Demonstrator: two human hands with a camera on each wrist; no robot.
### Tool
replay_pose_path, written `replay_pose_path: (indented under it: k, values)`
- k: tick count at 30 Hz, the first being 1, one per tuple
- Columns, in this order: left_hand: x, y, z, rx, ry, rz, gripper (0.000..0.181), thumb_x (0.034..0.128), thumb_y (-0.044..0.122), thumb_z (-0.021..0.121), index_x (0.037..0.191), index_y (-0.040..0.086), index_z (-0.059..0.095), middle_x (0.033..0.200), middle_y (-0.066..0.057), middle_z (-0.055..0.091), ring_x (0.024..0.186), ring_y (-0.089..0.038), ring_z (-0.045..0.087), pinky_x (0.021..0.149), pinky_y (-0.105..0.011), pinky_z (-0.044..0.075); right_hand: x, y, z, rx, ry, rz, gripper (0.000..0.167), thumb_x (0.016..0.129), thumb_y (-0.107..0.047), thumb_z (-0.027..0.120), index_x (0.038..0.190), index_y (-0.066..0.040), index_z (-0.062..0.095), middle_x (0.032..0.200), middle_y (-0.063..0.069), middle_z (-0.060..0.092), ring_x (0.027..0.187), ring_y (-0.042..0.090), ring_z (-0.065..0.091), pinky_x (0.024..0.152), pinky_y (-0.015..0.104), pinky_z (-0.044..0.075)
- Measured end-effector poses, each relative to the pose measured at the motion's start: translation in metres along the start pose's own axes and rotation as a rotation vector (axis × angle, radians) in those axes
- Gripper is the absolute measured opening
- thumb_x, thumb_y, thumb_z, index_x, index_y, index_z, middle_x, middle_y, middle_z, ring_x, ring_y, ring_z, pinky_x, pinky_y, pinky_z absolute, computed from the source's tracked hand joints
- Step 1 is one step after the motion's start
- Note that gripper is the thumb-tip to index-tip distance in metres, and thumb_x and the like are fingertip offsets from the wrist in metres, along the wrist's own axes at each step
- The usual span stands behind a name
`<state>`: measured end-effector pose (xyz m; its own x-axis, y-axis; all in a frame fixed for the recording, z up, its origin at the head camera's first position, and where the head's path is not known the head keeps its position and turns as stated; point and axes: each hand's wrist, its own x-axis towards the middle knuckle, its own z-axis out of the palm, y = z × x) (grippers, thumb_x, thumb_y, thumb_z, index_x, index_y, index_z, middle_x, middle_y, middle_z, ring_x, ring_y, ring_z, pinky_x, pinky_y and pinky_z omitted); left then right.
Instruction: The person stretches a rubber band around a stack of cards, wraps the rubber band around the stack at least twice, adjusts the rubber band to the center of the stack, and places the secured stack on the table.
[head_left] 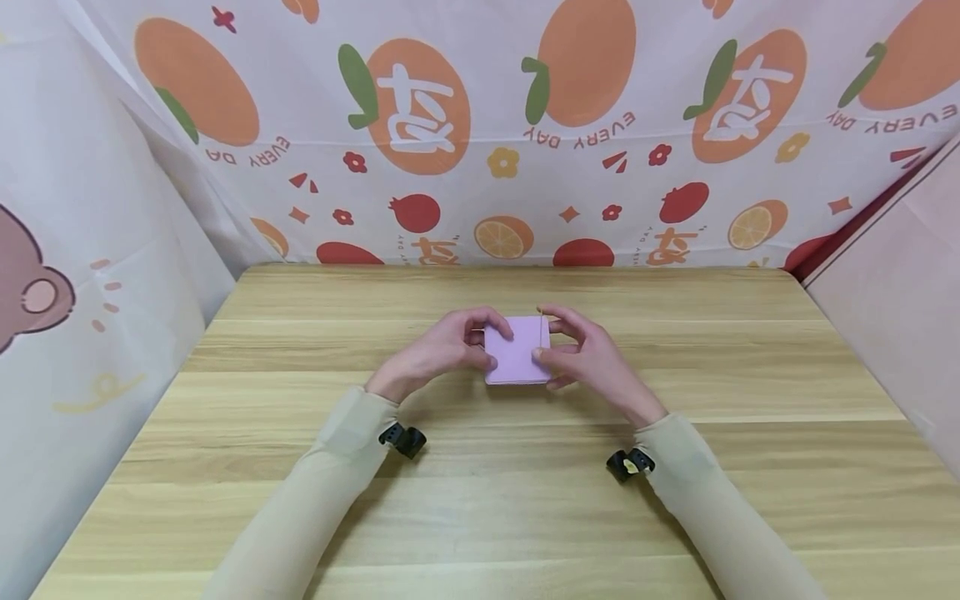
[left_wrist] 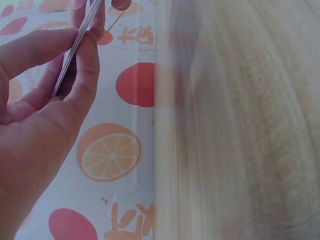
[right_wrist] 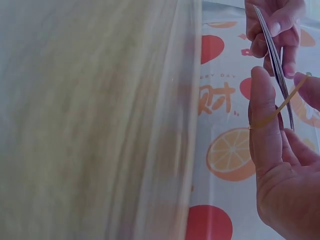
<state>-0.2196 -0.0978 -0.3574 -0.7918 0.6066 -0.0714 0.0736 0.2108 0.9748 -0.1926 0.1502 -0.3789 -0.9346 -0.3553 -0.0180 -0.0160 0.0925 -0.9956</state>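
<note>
A thin stack of purple square sheets (head_left: 517, 352) is held up between both hands in the head view; its layered edge (right_wrist: 273, 52) shows in the right wrist view. My left hand (head_left: 441, 347) grips its left side, thumb on the near face, as the left wrist view also shows with the hand (left_wrist: 45, 125) around the stack (left_wrist: 75, 52). At the right side, my right hand (head_left: 596, 360) holds a thin yellowish rubber band (right_wrist: 287, 102) stretched between thumb and index finger, across the stack's edge. Other fingers of the right hand (right_wrist: 285, 172) lie beside the stack's edge.
Beneath the hands lies a wooden tabletop (head_left: 487, 492). A fruit-printed cloth (head_left: 495, 192) hangs along its far edge, and light panels stand at the left (head_left: 142, 250) and right (head_left: 900, 292). Dark devices are strapped to the left wrist (head_left: 403, 440) and right wrist (head_left: 630, 463).
</note>
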Motion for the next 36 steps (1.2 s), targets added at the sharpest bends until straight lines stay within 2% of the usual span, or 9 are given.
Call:
replay_pose_path:
  k: [5,8,12,15,18,21,26,31,36]
  values:
    - [-0.001,0.001,0.002,-0.01,0.0,0.005,0.036,0.0797,-0.009,0.067,0.112,0.006,0.062,0.109,-0.013,0.058,0.09,-0.026,0.055,0.077,-0.031,0.049,-0.002,-0.003,0.002,-0.002,0.015,0.012,0.06,0.09,-0.01,0.072,0.143,-0.023,0.048,0.121,0.016,0.058,0.08,0.036,0.067,0.064,0.051,0.057]
    - [-0.002,0.001,0.003,-0.059,0.012,0.004,0.039,0.0797,-0.012,0.065,0.114,0.005,0.059,0.111,-0.014,0.059,0.091,-0.026,0.057,0.078,-0.032,0.05,0.0,0.0,0.002,0.001,0.028,0.003,0.059,0.09,-0.009,0.072,0.142,-0.024,0.049,0.117,0.017,0.059,0.076,0.036,0.067,0.062,0.05,0.057]
    - [-0.002,-0.002,0.005,-0.135,0.085,0.021,0.049,0.0808,-0.013,0.065,0.124,0.005,0.051,0.11,-0.015,0.059,0.089,-0.024,0.06,0.078,-0.033,0.052,0.0,-0.001,0.002,0.011,0.051,-0.007,0.058,0.09,-0.006,0.071,0.141,-0.021,0.05,0.115,0.018,0.059,0.079,0.034,0.068,0.063,0.051,0.057]
    - [-0.003,-0.004,0.008,-0.142,0.157,0.021,0.051,0.0836,-0.009,0.067,0.129,0.005,0.049,0.101,-0.015,0.061,0.084,-0.025,0.061,0.077,-0.039,0.054,0.001,-0.002,0.002,0.024,0.06,-0.023,0.058,0.09,-0.005,0.07,0.142,-0.019,0.049,0.115,0.019,0.059,0.083,0.032,0.069,0.063,0.051,0.057]
    - [-0.006,-0.006,0.011,-0.113,0.181,-0.004,0.034,0.0886,0.0,0.068,0.121,0.001,0.056,0.092,-0.014,0.063,0.078,-0.031,0.062,0.075,-0.048,0.054,0.0,-0.003,0.001,0.04,0.065,-0.03,0.057,0.09,-0.003,0.07,0.141,-0.019,0.049,0.115,0.019,0.059,0.085,0.032,0.069,0.064,0.051,0.057]
    - [-0.008,-0.006,0.014,-0.05,0.175,-0.021,0.017,0.0923,0.01,0.068,0.104,-0.001,0.063,0.082,-0.013,0.062,0.073,-0.038,0.059,0.069,-0.045,0.054,-0.001,-0.004,-0.001,0.046,0.064,-0.032,0.057,0.09,-0.003,0.07,0.14,-0.02,0.05,0.115,0.019,0.059,0.087,0.032,0.068,0.065,0.05,0.057]
    - [-0.007,-0.006,0.018,-0.006,0.189,-0.037,0.018,0.0944,0.018,0.068,0.087,0.002,0.064,0.072,-0.012,0.057,0.066,-0.029,0.053,0.061,-0.031,0.045,-0.001,-0.004,-0.002,0.037,0.049,-0.039,0.059,0.089,-0.006,0.072,0.142,-0.015,0.047,0.117,0.02,0.058,0.09,0.032,0.068,0.067,0.05,0.057]
    - [-0.006,-0.007,0.018,-0.029,0.188,-0.035,0.017,0.094,0.013,0.068,0.085,-0.001,0.062,0.071,-0.009,0.058,0.061,-0.019,0.054,0.061,-0.032,0.046,-0.002,-0.003,-0.002,0.038,0.035,-0.032,0.058,0.089,-0.006,0.072,0.14,-0.014,0.048,0.115,0.021,0.058,0.089,0.034,0.067,0.068,0.053,0.056]
    - [-0.005,-0.007,0.017,-0.039,0.159,-0.031,0.013,0.0929,0.01,0.068,0.086,-0.001,0.064,0.074,-0.01,0.061,0.063,-0.024,0.056,0.062,-0.035,0.049,-0.002,-0.003,-0.002,0.044,0.021,-0.03,0.05,0.089,-0.001,0.069,0.133,-0.014,0.049,0.113,0.023,0.058,0.087,0.036,0.067,0.066,0.055,0.056]
